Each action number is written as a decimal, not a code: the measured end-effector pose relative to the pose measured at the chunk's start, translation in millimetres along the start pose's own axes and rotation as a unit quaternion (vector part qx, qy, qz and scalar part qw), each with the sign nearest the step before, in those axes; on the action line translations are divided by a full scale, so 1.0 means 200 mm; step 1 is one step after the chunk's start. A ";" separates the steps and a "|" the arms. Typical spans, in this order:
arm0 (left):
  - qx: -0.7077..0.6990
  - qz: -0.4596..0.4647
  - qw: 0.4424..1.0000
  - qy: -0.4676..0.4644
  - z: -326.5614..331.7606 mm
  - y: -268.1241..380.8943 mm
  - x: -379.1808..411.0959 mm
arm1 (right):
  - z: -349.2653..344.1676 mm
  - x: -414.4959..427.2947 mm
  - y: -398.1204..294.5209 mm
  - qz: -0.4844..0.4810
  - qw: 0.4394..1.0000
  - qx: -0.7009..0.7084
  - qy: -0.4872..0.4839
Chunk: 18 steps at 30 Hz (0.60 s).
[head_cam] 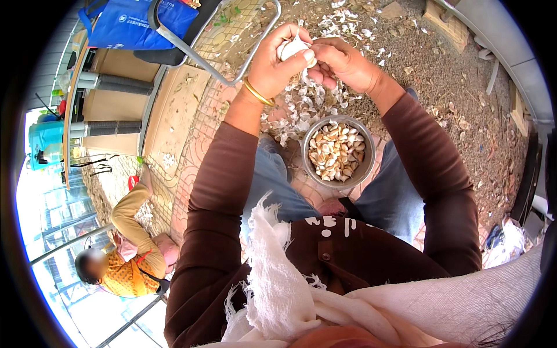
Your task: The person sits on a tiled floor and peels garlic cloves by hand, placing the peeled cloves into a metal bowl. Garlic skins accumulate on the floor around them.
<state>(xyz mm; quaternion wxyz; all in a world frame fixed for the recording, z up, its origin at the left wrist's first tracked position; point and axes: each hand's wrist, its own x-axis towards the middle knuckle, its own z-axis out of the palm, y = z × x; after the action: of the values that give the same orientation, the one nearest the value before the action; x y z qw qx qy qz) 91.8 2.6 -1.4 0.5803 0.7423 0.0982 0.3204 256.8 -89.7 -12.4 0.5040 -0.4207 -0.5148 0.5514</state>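
My left hand (pixel 278 65), with a gold-coloured bangle at the wrist, holds a partly peeled garlic bulb (pixel 294 48) between thumb and fingers. My right hand (pixel 339 61) meets it from the right, its fingertips at the bulb's edge; a scrap of papery skin hangs between the hands. Whether a clove is in the right fingers cannot be made out. Below the hands, between my knees, a round metal bowl (pixel 372 157) stands on the paving, holding many loose garlic cloves (pixel 335 150) with skins on. White garlic skins (pixel 304 104) are strewn on the ground beneath and beyond my hands.
At the upper left are a metal chair frame (pixel 209 69) and a blue bag (pixel 139 26). A wooden-topped table (pixel 72 104) and flattened cardboard (pixel 174 108) lie to the left. A seated person in an orange top (pixel 130 274) is at lower left. A wood piece (pixel 448 26) lies upper right.
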 end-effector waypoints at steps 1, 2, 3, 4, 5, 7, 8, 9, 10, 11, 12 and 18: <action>-0.003 -0.003 1.000 -0.001 0.00 0.00 0.00 | 0.01 0.00 0.00 0.008 1.000 -0.004 0.002; -0.007 -0.006 1.000 -0.003 -0.01 0.00 -0.01 | 0.02 -0.01 0.01 0.017 1.000 -0.008 0.005; -0.006 0.001 1.000 0.003 -0.01 0.00 -0.01 | 0.03 0.00 0.00 0.010 1.000 -0.007 0.007; -0.005 0.008 1.000 0.008 -0.02 -0.02 0.00 | 0.03 0.00 0.00 0.003 1.000 -0.005 0.009; -0.005 0.015 1.000 0.014 -0.03 -0.03 0.00 | 0.04 0.00 0.00 -0.003 1.000 -0.004 0.011; -0.055 0.014 0.998 0.033 -0.01 -0.02 0.01 | 0.05 0.02 0.03 -0.025 0.997 0.025 0.072; -0.080 0.014 0.996 0.042 0.00 -0.02 0.01 | 0.06 0.03 0.03 -0.036 0.993 0.040 0.102; -0.080 0.017 0.996 0.036 -0.01 -0.02 0.02 | 0.05 0.04 0.03 -0.052 0.991 0.047 0.113; -0.079 0.020 0.996 0.030 -0.01 -0.02 0.03 | 0.03 0.04 0.03 -0.067 0.989 0.055 0.123; -0.078 0.024 0.996 0.024 -0.02 -0.02 0.04 | 0.02 0.05 0.02 -0.083 0.986 0.063 0.133; -0.073 0.027 0.997 0.023 -0.02 -0.02 0.05 | 0.01 0.04 0.01 -0.086 0.986 0.067 0.128; 0.031 0.047 0.998 0.030 0.01 -0.05 0.04 | -0.02 0.03 0.03 -0.075 0.977 0.174 0.097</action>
<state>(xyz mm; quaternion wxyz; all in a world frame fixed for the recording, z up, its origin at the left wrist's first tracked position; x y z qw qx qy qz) 100.4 8.3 -8.0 0.5382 0.7538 0.0898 0.3661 258.8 -82.2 -18.5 0.6568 -0.3381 -0.3901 0.5496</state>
